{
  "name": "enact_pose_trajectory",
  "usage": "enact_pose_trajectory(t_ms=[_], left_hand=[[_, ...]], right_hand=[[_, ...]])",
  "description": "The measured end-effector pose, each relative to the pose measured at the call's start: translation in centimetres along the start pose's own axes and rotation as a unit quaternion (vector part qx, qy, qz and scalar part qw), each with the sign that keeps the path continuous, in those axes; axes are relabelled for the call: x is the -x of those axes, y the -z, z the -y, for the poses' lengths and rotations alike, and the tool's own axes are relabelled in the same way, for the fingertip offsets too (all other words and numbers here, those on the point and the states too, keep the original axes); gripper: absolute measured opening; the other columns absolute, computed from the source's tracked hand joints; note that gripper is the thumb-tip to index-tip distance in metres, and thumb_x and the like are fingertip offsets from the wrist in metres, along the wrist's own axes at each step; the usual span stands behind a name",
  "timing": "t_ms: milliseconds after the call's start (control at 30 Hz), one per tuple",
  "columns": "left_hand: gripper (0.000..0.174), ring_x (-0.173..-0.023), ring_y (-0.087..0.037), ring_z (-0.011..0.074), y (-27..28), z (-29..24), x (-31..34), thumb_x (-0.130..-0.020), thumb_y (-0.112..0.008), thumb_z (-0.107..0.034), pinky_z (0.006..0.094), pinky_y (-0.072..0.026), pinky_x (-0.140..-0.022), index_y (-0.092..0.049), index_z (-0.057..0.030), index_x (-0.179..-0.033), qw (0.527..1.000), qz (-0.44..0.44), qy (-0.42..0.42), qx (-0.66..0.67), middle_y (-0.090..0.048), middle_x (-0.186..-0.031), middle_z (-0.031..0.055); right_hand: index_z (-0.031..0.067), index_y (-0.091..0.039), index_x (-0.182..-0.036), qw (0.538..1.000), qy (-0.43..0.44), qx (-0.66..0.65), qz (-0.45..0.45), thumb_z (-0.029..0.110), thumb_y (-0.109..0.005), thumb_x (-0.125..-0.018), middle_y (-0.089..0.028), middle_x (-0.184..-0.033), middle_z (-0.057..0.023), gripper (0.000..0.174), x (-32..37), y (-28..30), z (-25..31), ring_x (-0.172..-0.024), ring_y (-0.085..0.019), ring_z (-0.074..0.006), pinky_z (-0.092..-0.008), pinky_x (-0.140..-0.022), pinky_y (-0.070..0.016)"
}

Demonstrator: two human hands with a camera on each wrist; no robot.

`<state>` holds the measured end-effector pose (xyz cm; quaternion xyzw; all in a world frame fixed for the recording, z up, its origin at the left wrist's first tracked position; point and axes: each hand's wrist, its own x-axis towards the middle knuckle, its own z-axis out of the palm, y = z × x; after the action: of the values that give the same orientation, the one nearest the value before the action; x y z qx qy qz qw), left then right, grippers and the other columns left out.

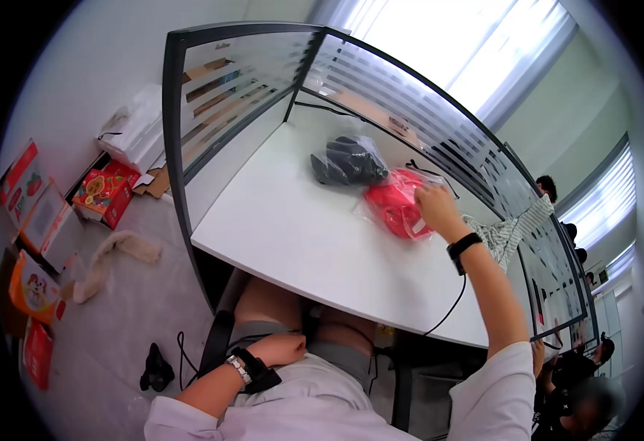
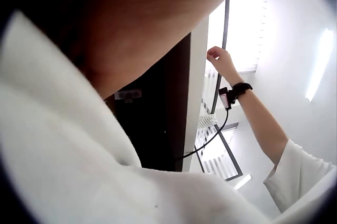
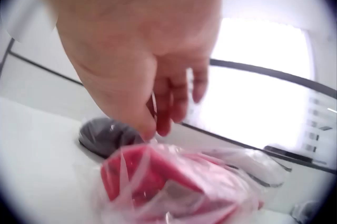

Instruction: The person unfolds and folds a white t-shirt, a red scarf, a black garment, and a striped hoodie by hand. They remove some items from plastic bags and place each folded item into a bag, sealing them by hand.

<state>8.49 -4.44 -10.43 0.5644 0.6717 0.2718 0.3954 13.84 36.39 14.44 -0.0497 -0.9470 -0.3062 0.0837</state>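
My right hand (image 1: 437, 208) is over the right side of a clear plastic bag with a red item inside (image 1: 395, 202) on the white desk. In the right wrist view, the thumb and fingertips of this hand (image 3: 152, 61) come together at the top of the red item's bag (image 3: 163, 182) and pinch its plastic. Dark grey items in another clear bag (image 1: 348, 162) lie beside it, toward the back. My left hand (image 1: 281, 349) rests in my lap, fingers loosely curled, holding nothing.
A partition with a dark frame (image 1: 182, 132) stands around the desk (image 1: 285, 228). A black cable (image 1: 451, 309) hangs from my right wrist over the front edge. Printed boxes (image 1: 105, 195) are on the floor at left. People (image 1: 579, 375) are at far right.
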Motion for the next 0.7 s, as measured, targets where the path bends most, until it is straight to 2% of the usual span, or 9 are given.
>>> enact_pose_trajectory(t_ms=[33,67,133,167,267,333,500,633,700], left_hand=[[0.032,-0.093,-0.067,0.0376,0.3,-0.5,0.4,-0.099,-0.056,-0.031,0.0449,-0.0519,-0.081,-0.066,-0.0028,-0.11,1.0,0.002,0.001,-0.021,-0.071,-0.1,0.0194],[0.032,-0.092,-0.067,0.0376,-0.1,-0.2,0.3,-0.098,-0.057,-0.031,0.0451,-0.0522,-0.08,-0.066,-0.0023,-0.11,1.0,0.004,-0.007,-0.029,-0.071,-0.099,0.0201],[0.033,-0.092,-0.067,0.0378,-0.6,0.2,0.1,-0.098,-0.057,-0.031,0.0454,-0.0522,-0.08,-0.066,-0.0016,-0.11,0.999,0.014,-0.015,-0.027,-0.071,-0.099,0.0204],[0.033,-0.091,-0.067,0.0379,-0.3,0.2,-0.1,-0.098,-0.057,-0.031,0.0457,-0.0523,-0.08,-0.066,-0.0009,-0.11,0.999,0.018,-0.022,-0.027,-0.071,-0.098,0.0207],[0.034,-0.092,-0.067,0.0387,-0.5,0.2,0.0,-0.097,-0.057,-0.031,0.046,-0.052,-0.081,-0.067,-0.0002,-0.105,0.999,0.005,-0.013,-0.029,-0.07,-0.098,0.0212],[0.034,-0.092,-0.067,0.0396,-1.2,1.2,-0.4,-0.098,-0.055,-0.032,0.0466,-0.0516,-0.082,-0.067,-0.0009,-0.103,0.997,-0.018,-0.047,-0.05,-0.07,-0.098,0.0214],[0.032,-0.092,-0.066,0.0386,-0.7,0.3,0.2,-0.098,-0.055,-0.031,0.0469,-0.0509,-0.082,-0.066,-0.0008,-0.103,0.999,0.01,-0.018,-0.041,-0.069,-0.096,0.0203],[0.032,-0.092,-0.066,0.0381,-0.3,0.0,0.2,-0.099,-0.055,-0.031,0.0463,-0.0509,-0.081,-0.066,-0.0008,-0.102,0.999,0.009,-0.034,-0.04,-0.069,-0.096,0.0199],[0.033,-0.092,-0.066,0.0382,-0.5,0.4,0.0,-0.099,-0.055,-0.031,0.0459,-0.0509,-0.081,-0.066,-0.0008,-0.104,0.999,0.02,-0.027,-0.029,-0.069,-0.097,0.0202]], right_hand=[[0.0101,-0.065,-0.096,0.996,-0.055,-0.07,0.009,0.021,-0.072,-0.079,-0.065,-0.095,-0.0046,0.021,0.4,1.6,0.0,-0.098,-0.063,-0.0272,-0.0431,-0.092,-0.0452],[0.0101,-0.065,-0.096,0.996,-0.058,-0.07,0.013,0.021,-0.072,-0.079,-0.065,-0.095,-0.0046,0.021,1.1,2.1,0.7,-0.098,-0.063,-0.0272,-0.0431,-0.092,-0.0452],[0.0092,-0.065,-0.102,0.999,-0.008,-0.047,-0.002,0.027,-0.078,-0.074,-0.064,-0.103,-0.0083,0.035,1.3,3.0,2.3,-0.105,-0.06,-0.0295,-0.0447,-0.091,-0.0459],[0.01,-0.065,-0.105,0.999,-0.006,-0.046,-0.009,0.03,-0.077,-0.074,-0.061,-0.109,-0.0101,0.039,1.4,2.8,4.0,-0.109,-0.057,-0.0282,-0.0442,-0.092,-0.0457],[0.0116,-0.066,-0.107,0.997,0.056,0.039,-0.045,0.027,-0.072,-0.08,-0.06,-0.11,-0.0094,0.032,1.6,-0.1,7.0,-0.11,-0.055,-0.0267,-0.0438,-0.095,-0.0455],[0.013,-0.066,-0.102,0.975,0.15,0.142,-0.083,0.022,-0.066,-0.084,-0.059,-0.106,-0.0065,0.021,0.9,-3.3,7.3,-0.107,-0.055,-0.0245,-0.0435,-0.098,-0.0445],[0.012,-0.067,-0.088,0.978,0.185,0.069,-0.059,0.014,-0.062,-0.08,-0.059,-0.1,-0.0035,0.009,0.0,-4.1,6.3,-0.107,-0.053,-0.0226,-0.0388,-0.103,-0.0405],[0.0121,-0.069,-0.092,0.977,0.169,0.122,-0.036,0.016,-0.062,-0.081,-0.06,-0.103,-0.0026,0.013,0.6,-2.1,5.9,-0.109,-0.052,-0.0223,-0.0385,-0.104,-0.0399],[0.0129,-0.069,-0.097,0.98,0.182,0.046,-0.065,0.017,-0.062,-0.082,-0.061,-0.106,-0.003,0.017,1.1,-1.0,4.7,-0.111,-0.053,-0.0243,-0.04,-0.106,-0.039]])
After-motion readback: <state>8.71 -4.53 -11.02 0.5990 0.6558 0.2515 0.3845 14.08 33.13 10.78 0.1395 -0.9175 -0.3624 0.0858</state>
